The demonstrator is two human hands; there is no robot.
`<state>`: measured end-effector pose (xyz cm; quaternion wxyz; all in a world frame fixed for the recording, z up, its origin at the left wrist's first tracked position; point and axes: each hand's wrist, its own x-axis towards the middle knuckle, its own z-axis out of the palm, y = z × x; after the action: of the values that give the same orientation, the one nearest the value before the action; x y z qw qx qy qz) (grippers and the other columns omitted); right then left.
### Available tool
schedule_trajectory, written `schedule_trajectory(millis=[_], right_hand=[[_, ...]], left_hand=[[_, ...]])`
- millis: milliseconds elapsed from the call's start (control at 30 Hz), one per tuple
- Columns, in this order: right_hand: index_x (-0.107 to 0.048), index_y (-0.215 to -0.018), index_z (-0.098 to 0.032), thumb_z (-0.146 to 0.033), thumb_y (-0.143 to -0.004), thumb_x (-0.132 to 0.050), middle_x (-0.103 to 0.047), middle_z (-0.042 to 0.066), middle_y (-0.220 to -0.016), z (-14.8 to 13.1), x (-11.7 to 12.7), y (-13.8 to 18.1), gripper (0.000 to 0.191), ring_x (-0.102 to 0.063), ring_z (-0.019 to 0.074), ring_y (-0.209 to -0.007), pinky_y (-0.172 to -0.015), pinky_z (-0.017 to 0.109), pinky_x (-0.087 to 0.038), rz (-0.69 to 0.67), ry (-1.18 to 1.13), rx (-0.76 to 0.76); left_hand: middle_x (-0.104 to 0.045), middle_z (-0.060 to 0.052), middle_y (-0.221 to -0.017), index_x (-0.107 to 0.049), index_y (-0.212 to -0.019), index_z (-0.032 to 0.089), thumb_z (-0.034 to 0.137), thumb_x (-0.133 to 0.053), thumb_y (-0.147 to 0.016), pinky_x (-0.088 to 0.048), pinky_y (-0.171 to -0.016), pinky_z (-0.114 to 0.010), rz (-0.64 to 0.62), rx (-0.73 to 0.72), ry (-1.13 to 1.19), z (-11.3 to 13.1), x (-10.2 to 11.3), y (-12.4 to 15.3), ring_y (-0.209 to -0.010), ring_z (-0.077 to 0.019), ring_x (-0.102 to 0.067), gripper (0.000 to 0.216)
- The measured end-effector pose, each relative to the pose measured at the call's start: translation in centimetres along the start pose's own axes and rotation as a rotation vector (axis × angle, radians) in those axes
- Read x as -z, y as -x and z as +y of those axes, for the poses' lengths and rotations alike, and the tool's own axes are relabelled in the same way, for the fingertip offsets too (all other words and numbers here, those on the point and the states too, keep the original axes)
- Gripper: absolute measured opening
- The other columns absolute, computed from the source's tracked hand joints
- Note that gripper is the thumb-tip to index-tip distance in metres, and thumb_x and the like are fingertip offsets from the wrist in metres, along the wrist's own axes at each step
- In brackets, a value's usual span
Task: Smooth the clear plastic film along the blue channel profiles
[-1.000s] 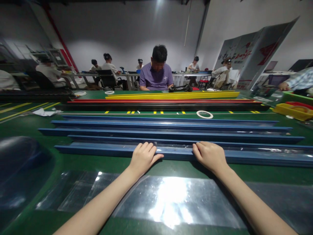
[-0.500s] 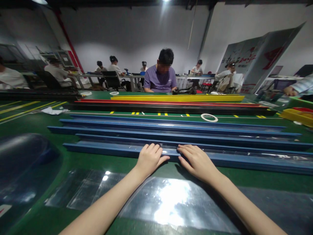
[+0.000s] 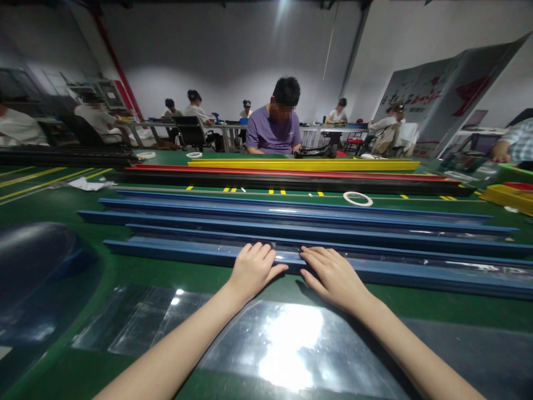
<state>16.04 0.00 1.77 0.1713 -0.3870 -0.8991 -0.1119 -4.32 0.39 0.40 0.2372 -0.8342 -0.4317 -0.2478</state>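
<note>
Across the green table lies a long blue rail (image 3: pixel 175 251) with a U-shaped profile and clear plastic along its inside. My left hand (image 3: pixel 252 270) is closed over its near wall, fingers reaching into the channel and thumb pointing right along the front face. A short gap to the right, my right hand (image 3: pixel 331 275) holds the same wall, fingertips inside and thumb on the front side. The fingertips of both hands are partly hidden in the channel. Behind this rail lie more blue rails (image 3: pixel 200 224), parallel to it.
Clear plastic sheets (image 3: pixel 233 350) lie under my forearms. A curved, shiny blue sheet (image 3: pixel 45 278) stands at left. Farther back are black-and-red rails (image 3: pixel 291 180), a yellow rail (image 3: pixel 303 165) and a white ring (image 3: pixel 358 194). A person in purple (image 3: pixel 272 130) sits opposite; yellow trays (image 3: pixel 506 197) stand right.
Both hands stay on the blue rail, my right thumb shifted slightly left. The view has tilted a little. At far right, another person's arm has moved slightly.
</note>
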Motion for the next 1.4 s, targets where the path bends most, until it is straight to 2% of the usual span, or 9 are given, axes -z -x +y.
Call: schedule_trajectory(millis=[900, 1400], right_hand=[[-0.056, -0.099, -0.012, -0.029, -0.084, -0.038, -0.061, 0.011, -0.101, -0.06, -0.47, 0.23, 0.029, -0.053, 0.0197, -0.092, -0.079, 0.033, -0.043, 0.067, -0.043, 0.008], [-0.058, -0.094, -0.011, -0.028, -0.083, -0.040, -0.061, 0.012, -0.099, -0.22, -0.68, 0.21, 0.027, -0.053, 0.0207, -0.092, -0.082, 0.034, -0.043, 0.112, 0.030, -0.004]], left_hand=[[-0.054, -0.002, -0.064, -0.051, -0.064, 0.017, 0.044, -0.042, -0.081, -0.029, -0.058, -0.028, 0.009, -0.015, 0.000, -0.05, 0.09, 0.00, -0.064, -0.0154, -0.047, 0.033], [-0.055, -0.003, -0.065, -0.051, -0.065, 0.017, 0.044, -0.044, -0.081, -0.029, -0.059, -0.029, 0.001, -0.013, -0.002, -0.07, 0.03, 0.02, -0.065, -0.0157, -0.047, 0.033]])
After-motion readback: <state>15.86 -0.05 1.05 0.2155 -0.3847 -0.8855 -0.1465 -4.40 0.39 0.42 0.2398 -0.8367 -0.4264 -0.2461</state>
